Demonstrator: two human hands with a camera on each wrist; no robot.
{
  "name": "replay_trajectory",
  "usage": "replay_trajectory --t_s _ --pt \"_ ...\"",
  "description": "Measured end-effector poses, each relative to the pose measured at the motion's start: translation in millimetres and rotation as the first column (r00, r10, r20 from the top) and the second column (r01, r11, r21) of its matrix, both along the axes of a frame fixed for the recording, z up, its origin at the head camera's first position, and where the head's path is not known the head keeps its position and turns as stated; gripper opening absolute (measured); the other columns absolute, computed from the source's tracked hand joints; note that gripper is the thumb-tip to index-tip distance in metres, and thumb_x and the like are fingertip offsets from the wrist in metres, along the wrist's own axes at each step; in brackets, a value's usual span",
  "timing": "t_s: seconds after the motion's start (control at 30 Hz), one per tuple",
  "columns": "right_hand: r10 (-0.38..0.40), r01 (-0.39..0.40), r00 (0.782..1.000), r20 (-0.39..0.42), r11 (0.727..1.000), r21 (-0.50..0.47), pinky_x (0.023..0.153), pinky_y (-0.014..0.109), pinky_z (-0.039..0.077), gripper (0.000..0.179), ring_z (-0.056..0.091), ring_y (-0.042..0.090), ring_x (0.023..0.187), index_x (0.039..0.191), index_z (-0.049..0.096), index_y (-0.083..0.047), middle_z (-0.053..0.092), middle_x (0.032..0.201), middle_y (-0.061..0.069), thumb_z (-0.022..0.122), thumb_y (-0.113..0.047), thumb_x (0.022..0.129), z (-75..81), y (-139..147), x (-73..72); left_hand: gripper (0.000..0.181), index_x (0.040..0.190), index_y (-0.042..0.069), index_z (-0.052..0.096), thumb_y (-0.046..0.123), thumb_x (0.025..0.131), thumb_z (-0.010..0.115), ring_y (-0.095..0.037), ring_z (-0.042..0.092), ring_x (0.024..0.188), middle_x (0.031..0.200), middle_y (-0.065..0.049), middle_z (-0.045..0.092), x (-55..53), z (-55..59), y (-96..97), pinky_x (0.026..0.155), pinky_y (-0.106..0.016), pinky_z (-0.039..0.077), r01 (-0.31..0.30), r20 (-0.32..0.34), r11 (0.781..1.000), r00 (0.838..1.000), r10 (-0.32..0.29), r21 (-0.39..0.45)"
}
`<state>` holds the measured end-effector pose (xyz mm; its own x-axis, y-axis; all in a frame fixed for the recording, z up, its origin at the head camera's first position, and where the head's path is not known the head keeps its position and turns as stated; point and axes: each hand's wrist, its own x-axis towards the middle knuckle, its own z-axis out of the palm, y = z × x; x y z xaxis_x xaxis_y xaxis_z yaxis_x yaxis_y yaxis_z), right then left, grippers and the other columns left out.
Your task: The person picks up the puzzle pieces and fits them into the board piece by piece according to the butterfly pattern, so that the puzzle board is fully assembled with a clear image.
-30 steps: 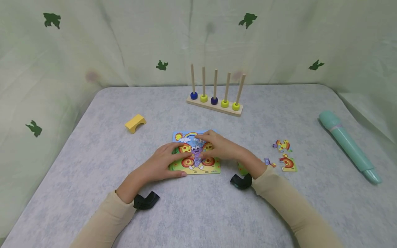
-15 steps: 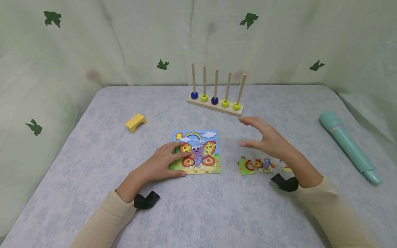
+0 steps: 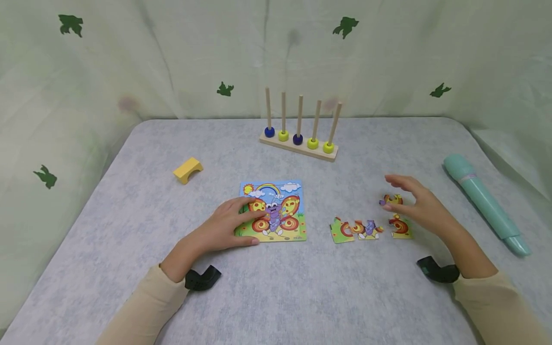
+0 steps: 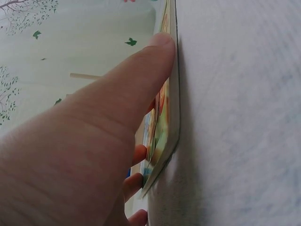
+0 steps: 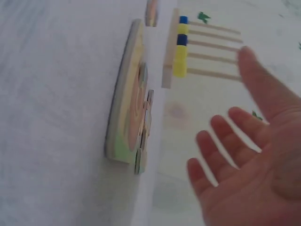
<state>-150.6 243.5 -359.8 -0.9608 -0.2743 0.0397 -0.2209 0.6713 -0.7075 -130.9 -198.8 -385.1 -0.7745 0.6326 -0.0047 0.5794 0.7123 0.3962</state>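
Note:
A square butterfly puzzle (image 3: 284, 211) lies flat near the middle of the table. My left hand (image 3: 217, 225) rests on its left side, fingers spread over the picture, thumb at the front edge in the left wrist view. Several loose puzzle pieces lie to its right: a green-edged one (image 3: 342, 231), one with a purple body part (image 3: 369, 230), a swirl-patterned one (image 3: 401, 227) and a yellow-red one (image 3: 393, 199). Above the two rightmost pieces hovers my right hand (image 3: 424, 206), thumb and fingers apart, holding nothing. The right wrist view shows its bare palm beside the pieces.
At the back stands a wooden peg rack (image 3: 298, 147) with blue and yellow beads on its pegs. A yellow arch block (image 3: 188, 170) lies at the left, a teal toy microphone (image 3: 487, 201) at the right. A pale curtain (image 3: 194, 57) hangs behind the table.
My right hand has lifted off the puzzle and swung right to the loose pieces, uncovering the puzzle's right side and the nearer pieces. My left hand has stayed in place.

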Motion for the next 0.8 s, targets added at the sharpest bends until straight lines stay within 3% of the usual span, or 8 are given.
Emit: replay_trajectory --t_s 0.27,0.5,0.8 --pt "0.019 -0.022 0.995 0.094 0.999 0.025 0.093 0.061 0.024 0.071 0.028 0.041 0.12 0.136 0.033 -0.002 0.032 0.135 0.022 0.068 -0.029 0.08 -17.3 19 -6.7 0.064 0.134 0.03 0.044 0.058 0.078 0.057 -0.029 0.019 0.128 0.141 -0.007 0.025 -0.3 -1.5 -1.3 0.102 -0.047 0.014 -0.002 -0.004 1.0 1.0 0.001 -0.004" --pt "0.061 -0.064 0.995 0.085 0.997 0.032 0.097 0.058 0.017 0.066 0.022 0.043 0.125 0.132 0.037 0.004 0.033 0.133 0.025 0.068 -0.023 0.081 -26.3 27 -9.1 0.064 0.134 0.031 0.043 0.058 0.078 0.056 -0.029 0.018 0.129 0.142 -0.006 0.025 -0.3 -2.2 -1.5 0.102 -0.048 0.014 -0.002 0.001 1.0 1.0 0.002 0.0" --pt "0.078 -0.084 0.995 0.062 0.992 0.095 0.096 0.059 0.019 0.061 0.027 0.044 0.12 0.129 0.04 0.008 0.036 0.128 0.027 0.066 -0.023 0.083 -26.2 26 -10.2 0.063 0.134 0.031 0.043 0.058 0.079 0.056 -0.029 0.018 0.129 0.142 -0.006 0.024 -0.2 -1.2 -0.8 0.102 -0.048 0.014 -0.002 0.01 1.0 1.0 0.001 0.002"
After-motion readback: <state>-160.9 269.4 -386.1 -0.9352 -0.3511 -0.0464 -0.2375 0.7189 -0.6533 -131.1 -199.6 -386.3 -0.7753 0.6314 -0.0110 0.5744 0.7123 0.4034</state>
